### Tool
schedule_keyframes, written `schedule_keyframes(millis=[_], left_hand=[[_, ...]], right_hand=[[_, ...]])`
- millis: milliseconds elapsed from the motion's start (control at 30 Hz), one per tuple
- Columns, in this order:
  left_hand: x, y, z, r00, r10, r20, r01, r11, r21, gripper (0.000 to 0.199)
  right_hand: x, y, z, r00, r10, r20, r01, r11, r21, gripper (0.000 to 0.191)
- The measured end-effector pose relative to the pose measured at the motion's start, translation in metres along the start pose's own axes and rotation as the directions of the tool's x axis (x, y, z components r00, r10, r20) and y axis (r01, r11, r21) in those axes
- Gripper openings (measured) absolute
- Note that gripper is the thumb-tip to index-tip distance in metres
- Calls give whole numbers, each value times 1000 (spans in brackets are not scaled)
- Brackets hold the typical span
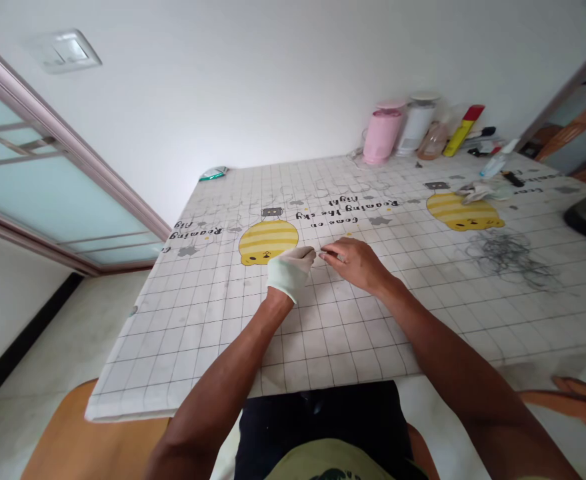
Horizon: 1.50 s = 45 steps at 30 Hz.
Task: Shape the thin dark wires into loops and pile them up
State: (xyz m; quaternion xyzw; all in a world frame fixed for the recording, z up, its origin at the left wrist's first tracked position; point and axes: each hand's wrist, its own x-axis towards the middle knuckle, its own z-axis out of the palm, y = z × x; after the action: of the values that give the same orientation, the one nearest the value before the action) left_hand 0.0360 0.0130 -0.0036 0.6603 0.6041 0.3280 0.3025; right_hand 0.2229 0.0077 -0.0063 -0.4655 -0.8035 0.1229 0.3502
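Note:
My left hand (293, 268), in a white glove, is above the tablecloth beside a printed yellow balloon bear, its fingers pinched together. Close on its right is my bare right hand (353, 261), thumb and fingers also closed in a pinch. The two sets of fingertips almost meet. Whatever lies between them is too small and fine to make out. A loose tangle of thin dark strands (513, 257) rests on the cloth to the right of my hands.
A white checked tablecloth (197, 347) covers the table. Along the wall stand a pink cylinder (383, 137), a white cylinder (417, 127), a bottle (433, 141) and a red-capped yellow can (463, 131). A crumpled glove (487, 190) lies nearby. A green-and-white packet (213, 174) sits at the far left corner.

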Motion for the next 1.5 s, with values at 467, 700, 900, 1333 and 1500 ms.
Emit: schedule_keyframes(millis=[467,700,900,1333,1500], left_hand=[[-6,5,6,990,116,79,-139,894,425,27],[-4,0,16,969,125,214,-219,839,498,22],[5,-7,26,943,146,299,-280,834,475,26],[-1,4,6,997,74,17,-76,974,212,24],[-9,8,6,984,151,96,-173,944,281,26]], right_hand=[[-3,5,12,973,-230,-2,215,914,-343,40],[-2,13,13,966,-253,49,254,910,-327,35],[2,17,2,953,-286,100,303,909,-288,39],[-2,15,-26,1000,8,-26,-5,995,103,34],[-1,15,-13,996,-86,-36,87,995,42,29]])
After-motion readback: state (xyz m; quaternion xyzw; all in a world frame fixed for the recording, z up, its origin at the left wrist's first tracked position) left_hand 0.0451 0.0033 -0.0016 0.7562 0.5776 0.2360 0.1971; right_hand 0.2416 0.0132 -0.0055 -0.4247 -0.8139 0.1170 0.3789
